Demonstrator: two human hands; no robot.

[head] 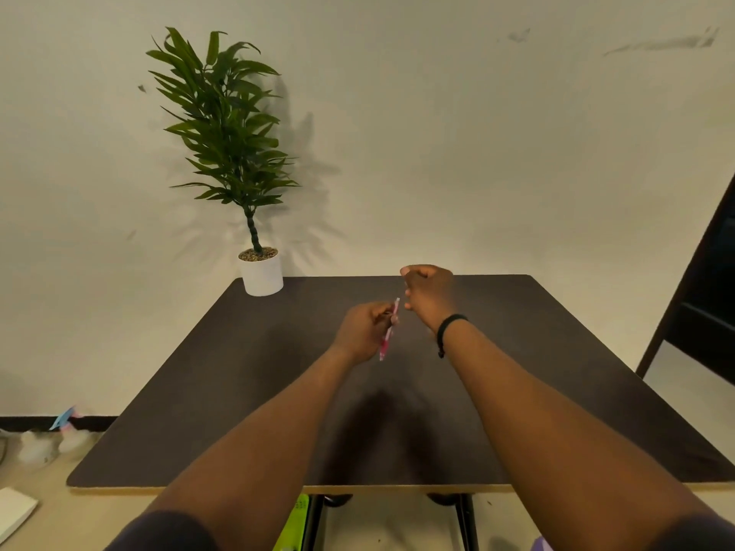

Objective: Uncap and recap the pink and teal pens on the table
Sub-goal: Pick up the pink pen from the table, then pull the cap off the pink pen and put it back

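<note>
My left hand (pixel 364 330) grips a pink pen (pixel 387 336) above the middle of the dark table (pixel 199 391). The pen is tilted, its thin pale tip pointing up and away towards my right hand. My right hand (pixel 429 296) is closed just beyond that tip, a small gap apart; whatever is in its fingers is hidden, so I cannot tell if it holds the cap. A black band circles the right wrist. No teal pen shows in this view.
A potted plant in a white pot (pixel 261 272) stands at the table's far left corner against the wall. A dark frame (pixel 700 312) leans at the right. Small items lie on the floor at left (pixel 59 435).
</note>
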